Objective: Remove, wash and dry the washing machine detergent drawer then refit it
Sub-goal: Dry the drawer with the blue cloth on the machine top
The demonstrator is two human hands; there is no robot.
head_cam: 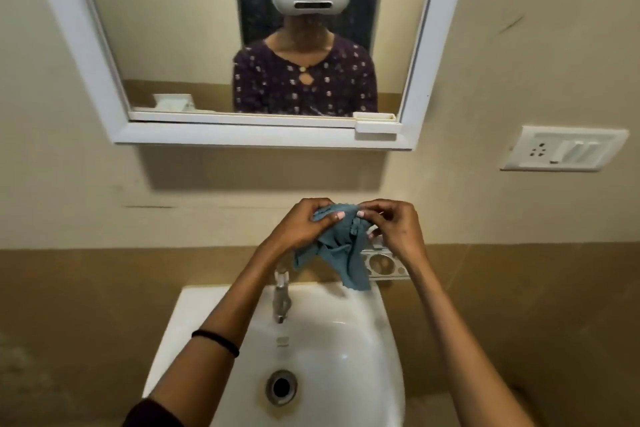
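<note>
bare forearms, black band [215,342] on left wrist, dark purple sleeve [152,414]

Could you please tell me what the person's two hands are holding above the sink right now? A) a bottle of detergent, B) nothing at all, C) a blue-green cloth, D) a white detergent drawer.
C: the left hand and right hand both pinch the top of a blue-green cloth, which hangs crumpled above the white sink near the tap; no drawer is in the hands.
</note>
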